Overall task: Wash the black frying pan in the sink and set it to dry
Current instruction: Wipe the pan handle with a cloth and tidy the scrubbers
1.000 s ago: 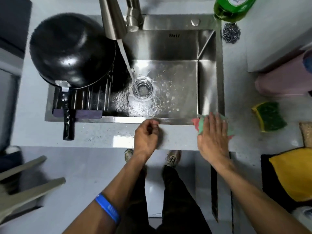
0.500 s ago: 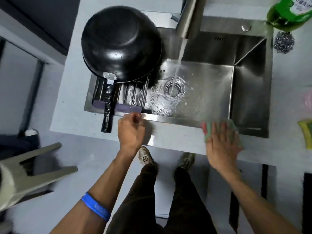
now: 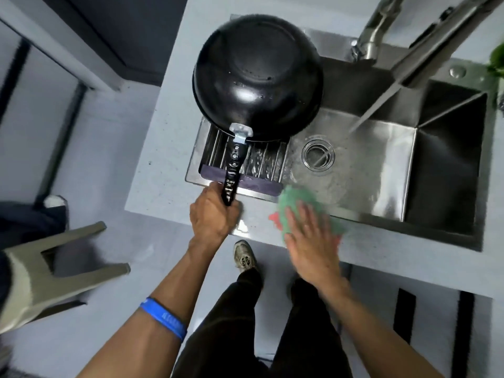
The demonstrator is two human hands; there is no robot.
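Note:
The black frying pan (image 3: 256,77) lies upside down on the slatted drying rack (image 3: 261,162) over the left end of the steel sink (image 3: 387,165), its wet bottom facing up and its handle pointing toward me. My left hand (image 3: 211,216) grips the end of that handle at the sink's front rim. My right hand (image 3: 311,241) lies flat, fingers straight, on a green and red cloth (image 3: 296,203) spread over the sink's front edge.
Water runs from the metal faucet (image 3: 403,55) onto the sink floor near the drain (image 3: 317,154). A green bottle (image 3: 497,60) shows at the right edge. A grey stool (image 3: 43,271) stands on the floor at the left.
My left hand moved left along the counter edge and took hold of the pan's handle. My right hand slid the cloth left along the sink's front edge. My view shifted left.

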